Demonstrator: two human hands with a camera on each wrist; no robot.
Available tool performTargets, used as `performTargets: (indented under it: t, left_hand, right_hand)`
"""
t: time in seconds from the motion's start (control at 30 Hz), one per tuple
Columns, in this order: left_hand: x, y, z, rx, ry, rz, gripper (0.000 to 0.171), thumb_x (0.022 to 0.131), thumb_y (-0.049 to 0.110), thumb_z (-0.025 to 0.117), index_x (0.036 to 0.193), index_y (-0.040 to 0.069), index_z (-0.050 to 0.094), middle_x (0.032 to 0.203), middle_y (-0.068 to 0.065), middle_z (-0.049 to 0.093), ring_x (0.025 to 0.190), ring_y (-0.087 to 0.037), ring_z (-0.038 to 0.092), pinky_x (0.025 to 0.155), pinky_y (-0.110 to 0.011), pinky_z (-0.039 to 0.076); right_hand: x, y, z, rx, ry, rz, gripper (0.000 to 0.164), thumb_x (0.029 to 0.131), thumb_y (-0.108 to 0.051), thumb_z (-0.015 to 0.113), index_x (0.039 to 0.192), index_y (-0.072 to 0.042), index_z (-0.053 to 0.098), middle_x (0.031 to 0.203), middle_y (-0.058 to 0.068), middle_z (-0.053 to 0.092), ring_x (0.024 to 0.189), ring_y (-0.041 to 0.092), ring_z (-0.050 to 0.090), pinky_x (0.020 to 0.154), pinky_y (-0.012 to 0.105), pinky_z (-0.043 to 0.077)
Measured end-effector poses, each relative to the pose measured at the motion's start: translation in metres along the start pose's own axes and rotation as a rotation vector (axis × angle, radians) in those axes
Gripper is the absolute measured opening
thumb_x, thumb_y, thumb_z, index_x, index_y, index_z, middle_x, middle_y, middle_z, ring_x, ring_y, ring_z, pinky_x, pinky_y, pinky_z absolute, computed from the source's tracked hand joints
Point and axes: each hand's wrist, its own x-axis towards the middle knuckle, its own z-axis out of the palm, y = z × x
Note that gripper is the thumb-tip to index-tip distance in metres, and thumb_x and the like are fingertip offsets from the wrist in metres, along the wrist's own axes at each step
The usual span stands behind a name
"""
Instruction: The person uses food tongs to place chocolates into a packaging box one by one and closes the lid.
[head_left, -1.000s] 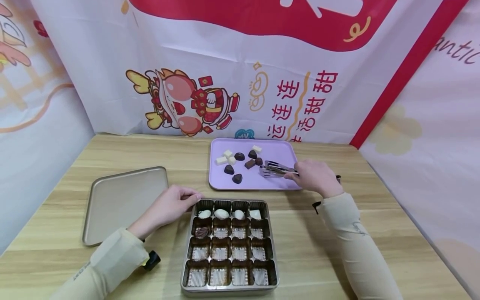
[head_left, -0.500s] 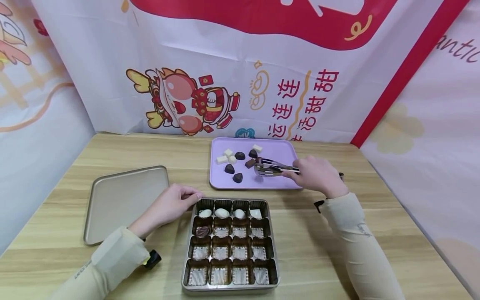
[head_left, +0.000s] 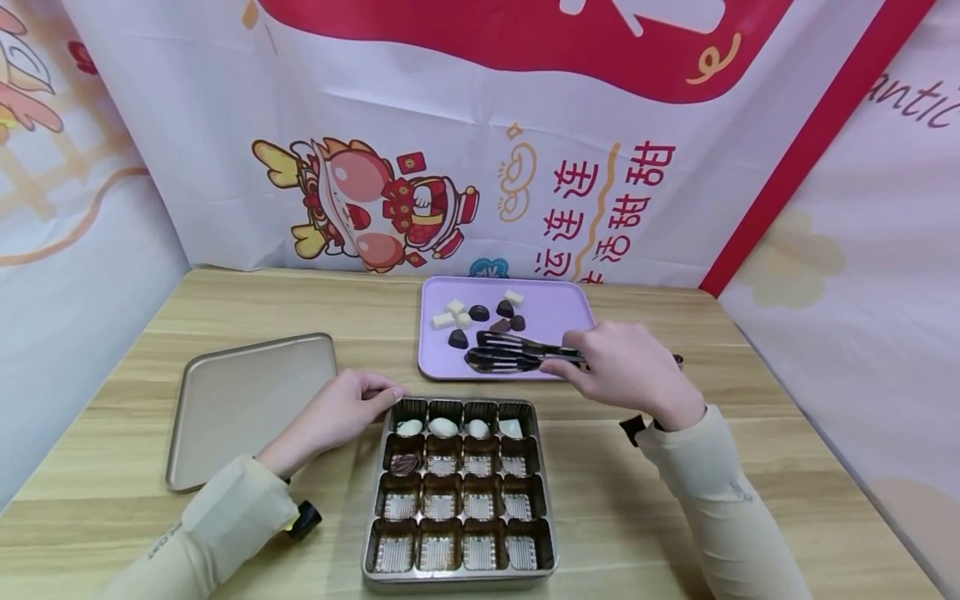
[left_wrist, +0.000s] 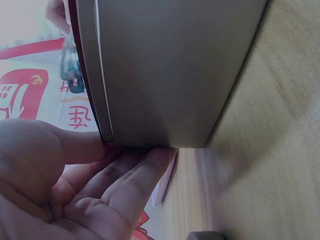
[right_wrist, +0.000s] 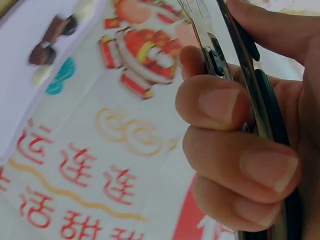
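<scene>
Tongs inside right fingers; tin against left fingers

Flat metal tray on L side of wood table. White cloth hangs at far edge w/ sideways cartoon figure, red Chinese chars to its R & red stripe farther R.

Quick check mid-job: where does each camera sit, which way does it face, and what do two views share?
Head: worn on the head, facing forward and down over the table; left hand, right hand and sleeves show.
Left wrist: worn there, facing the outer side of the metal box; the left hand's fingers show, touching it.
Right wrist: worn there, facing the tongs, printed backdrop beyond; the right hand's fingers show, curled round the tongs.
Head and right wrist share: tongs and purple tray.
</scene>
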Motion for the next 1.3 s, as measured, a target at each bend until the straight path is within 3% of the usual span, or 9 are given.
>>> performTargets:
  t: [0.23, 0.63, 0.9, 1.13, 1.3]
  left_hand:
    - [0.0, 0.0, -0.001, -0.003, -0.004, -0.006, 0.022, 0.096, 0.026, 0.057, 0.106, 0.012, 0.07, 0.092, 0.003, 0.067, 0.061, -0.017, 0.048, 0.08, -0.038, 0.044]
    - [0.002, -0.001, -0.001, 0.024, 0.003, 0.015, 0.022, 0.097, 0.03, 0.056, 0.103, 0.016, 0.072, 0.085, 0.006, 0.065, 0.063, -0.016, 0.049, 0.077, -0.036, 0.043]
    - [0.002, -0.003, -0.001, 0.022, -0.006, 0.005, 0.021, 0.097, 0.03, 0.056, 0.102, 0.017, 0.072, 0.069, 0.003, 0.057, 0.057, -0.017, 0.041, 0.072, -0.034, 0.042]
    - [0.003, -0.004, 0.0, 0.029, 0.006, 0.019, 0.021, 0.097, 0.03, 0.056, 0.102, 0.017, 0.072, 0.087, 0.007, 0.065, 0.066, -0.015, 0.052, 0.079, -0.037, 0.043]
    - [0.002, -0.005, 0.0, 0.023, 0.003, 0.015, 0.022, 0.097, 0.03, 0.056, 0.103, 0.016, 0.071, 0.081, 0.006, 0.064, 0.063, -0.016, 0.049, 0.078, -0.036, 0.043]
  right_hand:
    - [-0.006, -0.027, -0.012, 0.032, 0.054, -0.118, 0.043, 0.091, -0.055, 0.055, 0.068, -0.02, 0.046, 0.052, -0.011, 0.033, 0.043, 0.005, 0.034, 0.04, 0.026, 0.032]
    - [-0.009, -0.052, -0.017, 0.103, -0.036, -0.244, 0.045, 0.09, -0.058, 0.054, 0.064, -0.022, 0.043, 0.052, -0.013, 0.029, 0.044, 0.004, 0.031, 0.041, 0.024, 0.029]
    - [-0.008, -0.059, -0.012, 0.081, -0.07, -0.266, 0.045, 0.089, -0.058, 0.055, 0.064, -0.023, 0.04, 0.05, -0.012, 0.028, 0.042, 0.006, 0.03, 0.04, 0.026, 0.027]
    - [-0.007, -0.062, -0.008, 0.065, -0.088, -0.267, 0.046, 0.09, -0.059, 0.053, 0.064, -0.024, 0.038, 0.05, -0.013, 0.029, 0.042, 0.006, 0.03, 0.039, 0.026, 0.028]
    - [-0.007, -0.063, -0.006, 0.069, -0.101, -0.256, 0.047, 0.09, -0.06, 0.052, 0.064, -0.024, 0.037, 0.05, -0.012, 0.028, 0.042, 0.007, 0.03, 0.039, 0.026, 0.028]
